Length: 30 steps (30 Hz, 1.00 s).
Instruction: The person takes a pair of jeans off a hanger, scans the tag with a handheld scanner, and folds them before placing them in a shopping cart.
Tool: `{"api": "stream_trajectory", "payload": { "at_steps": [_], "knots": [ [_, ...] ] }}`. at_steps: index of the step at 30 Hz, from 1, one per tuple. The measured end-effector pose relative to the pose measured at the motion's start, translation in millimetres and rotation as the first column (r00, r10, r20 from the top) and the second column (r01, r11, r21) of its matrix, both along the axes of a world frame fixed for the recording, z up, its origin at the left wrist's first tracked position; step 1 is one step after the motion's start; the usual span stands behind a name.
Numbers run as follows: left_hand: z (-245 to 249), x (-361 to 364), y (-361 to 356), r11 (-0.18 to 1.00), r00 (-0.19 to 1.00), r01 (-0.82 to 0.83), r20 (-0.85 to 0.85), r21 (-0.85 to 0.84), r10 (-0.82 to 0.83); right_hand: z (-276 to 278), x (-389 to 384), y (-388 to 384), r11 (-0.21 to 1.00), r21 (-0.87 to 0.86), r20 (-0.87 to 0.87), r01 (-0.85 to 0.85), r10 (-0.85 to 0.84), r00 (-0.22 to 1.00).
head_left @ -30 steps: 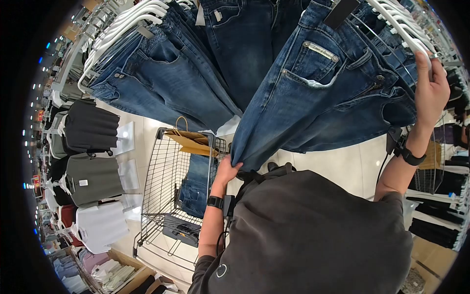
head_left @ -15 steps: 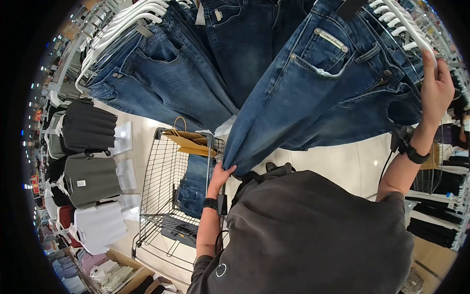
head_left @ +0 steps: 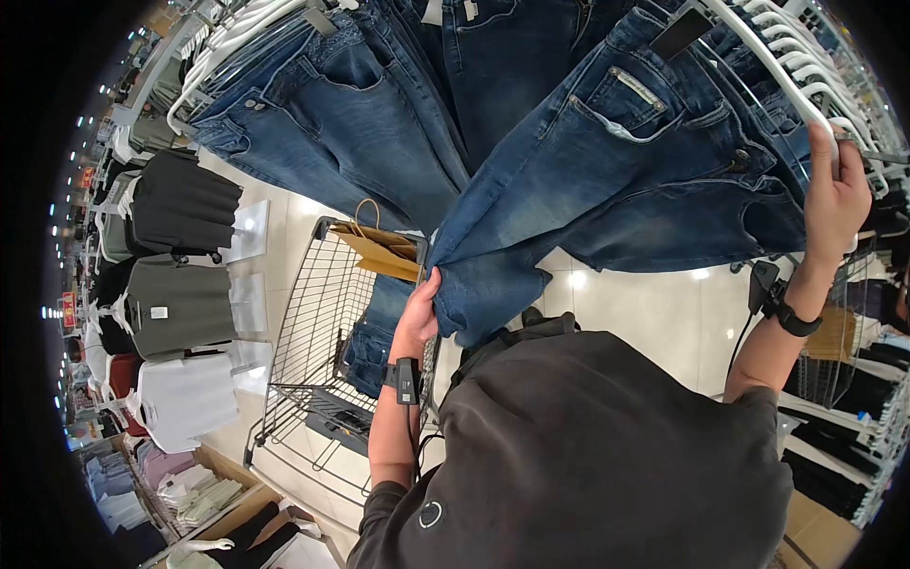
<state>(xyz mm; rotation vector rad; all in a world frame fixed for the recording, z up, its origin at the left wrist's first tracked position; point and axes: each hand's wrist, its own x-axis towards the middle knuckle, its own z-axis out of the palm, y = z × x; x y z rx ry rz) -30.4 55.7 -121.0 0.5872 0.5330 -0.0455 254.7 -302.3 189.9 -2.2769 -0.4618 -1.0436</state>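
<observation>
A pair of blue jeans (head_left: 555,180) hangs in front of me from a white hanger (head_left: 773,66), its legs swung toward the left. My right hand (head_left: 837,194) is closed around the end of that hanger. Lower down, my left hand (head_left: 420,308) grips a leg of the jeans, with the thumb on top and the other fingers hidden by the denim. The held leg is bent, and its lower part hangs below my left hand. A dark tag (head_left: 681,34) is attached near the waistband.
More jeans (head_left: 327,133) hang on white hangers at both sides. A wire cart (head_left: 303,303) stands at left, holding a brown paper bag (head_left: 379,248) and folded jeans (head_left: 370,356). Shirts (head_left: 180,303) hang farther left. Dark clothes (head_left: 825,417) and another cart are at right.
My left hand has moved up slightly, and the held jeans leg now bends over with its lower part showing. My right hand has shifted slightly down, still on the hanger.
</observation>
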Motion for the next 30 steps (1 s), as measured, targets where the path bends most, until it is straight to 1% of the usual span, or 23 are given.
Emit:
{"api": "stream_trajectory", "payload": {
  "at_steps": [2,5,8,11,12,14,15,16,17,18,19,20,21,22,23,24,25,26,27,28,29,30],
  "knots": [
    [-3.8,-2.4,0.0,1.000,1.000,-0.009,0.022,-0.016,0.009,2.1,-3.3,3.8,0.999,-0.013,0.038,0.030,-0.030,0.999],
    [-5.2,-3.6,-0.6,0.999,0.999,-0.008,0.040,-0.041,0.010,0.1,1.3,-2.6,0.998,0.054,0.029,-0.009,0.007,1.000],
    [-1.5,-2.3,-2.9,0.998,0.999,0.003,0.049,-0.067,0.000,2.9,-7.2,8.7,0.999,0.049,0.082,-0.004,0.000,0.997],
    [-2.6,-4.3,-2.7,0.996,0.999,0.008,0.043,-0.089,-0.004,-4.1,3.1,-0.9,0.952,0.181,0.058,-0.246,0.239,0.969],
    [-4.8,-2.5,-1.9,0.995,0.999,0.021,0.044,-0.097,-0.017,-3.1,-0.1,2.6,0.946,0.164,0.084,-0.281,0.271,0.959],
    [-5.2,-4.3,-4.7,0.993,0.998,0.034,0.056,-0.110,-0.028,-1.8,-3.7,1.7,0.986,0.067,0.037,-0.150,0.148,0.988],
    [-5.5,-4.8,-6.7,0.995,0.997,0.046,0.065,-0.092,-0.040,1.2,-11.3,11.1,0.988,0.057,0.066,-0.143,0.139,0.988],
    [-5.2,-5.8,-8.8,0.996,0.996,0.053,0.073,-0.072,-0.048,-1.9,-9.5,13.0,0.979,0.094,0.069,-0.179,0.173,0.982],
    [-4.3,-6.6,-11.7,0.995,0.997,0.054,0.067,-0.082,-0.049,0.2,-15.8,17.2,0.978,0.076,0.050,-0.195,0.192,0.980],
    [-1.6,-7.7,-14.3,0.996,0.996,0.087,-0.019,0.027,-0.086,1.6,-21.4,21.7,0.975,0.062,0.030,-0.215,0.213,0.977],
    [2.4,-7.9,-16.0,0.983,0.988,0.126,-0.106,0.136,-0.112,-1.1,-21.9,21.7,0.970,0.010,0.027,-0.243,0.242,0.970],
    [7.6,-6.4,-17.3,0.956,0.973,0.171,-0.193,0.240,-0.125,-4.8,-21.9,22.1,0.962,-0.043,0.021,-0.271,0.272,0.962],
    [16.0,-3.4,-18.4,0.890,0.936,0.300,-0.284,0.343,-0.206,-6.4,-27.2,27.4,0.949,-0.038,-0.032,-0.314,0.313,0.949],
    [12.5,-0.7,-15.7,0.754,0.896,0.431,-0.335,0.496,-0.292,-9.4,-28.8,30.1,0.932,-0.148,0.002,-0.331,0.335,0.942],
    [7.6,-1.0,-9.7,0.575,0.845,0.535,-0.403,0.619,-0.353,-11.6,-31.6,35.7,0.889,-0.192,-0.005,-0.416,0.423,0.906],
    [5.7,-2.6,-6.4,0.362,0.786,0.610,-0.483,0.705,-0.386,-14.4,-35.3,41.8,0.835,-0.232,-0.016,-0.499,0.510,0.860],
    [18.1,-2.4,-8.5,0.301,0.877,0.474,-0.412,0.827,-0.249,-19.3,-39.6,47.4,0.804,-0.250,-0.050,-0.539,0.545,0.837],
    [70.1,5.1,-21.9,0.236,0.951,0.306,-0.284,0.922,-0.126,-25.3,-44.5,52.9,0.772,-0.264,-0.084,-0.578,0.579,0.811],
    [100.6,8.9,-26.5,0.217,0.993,0.122,-0.120,0.969,-0.020,-31.8,-49.1,57.9,0.726,-0.280,-0.133,-0.628,0.619,0.774],
    [131.8,11.0,-24.2,0.271,1.000,-0.007,0.014,0.963,-0.024,-38.7,-52.7,63.4,0.693,-0.283,-0.107,-0.663,0.664,0.740],
    [143.2,8.5,-21.6,0.280,0.979,-0.205,0.198,0.938,0.055,-43.5,-56.8,69.4,0.672,-0.263,-0.133,-0.692,0.685,0.716],
    [170.1,13.4,-26.1,0.244,0.903,-0.413,0.429,0.878,-0.018,-47.1,-60.1,75.6,0.650,-0.242,-0.160,-0.720,0.706,0.690]
  ]
}}
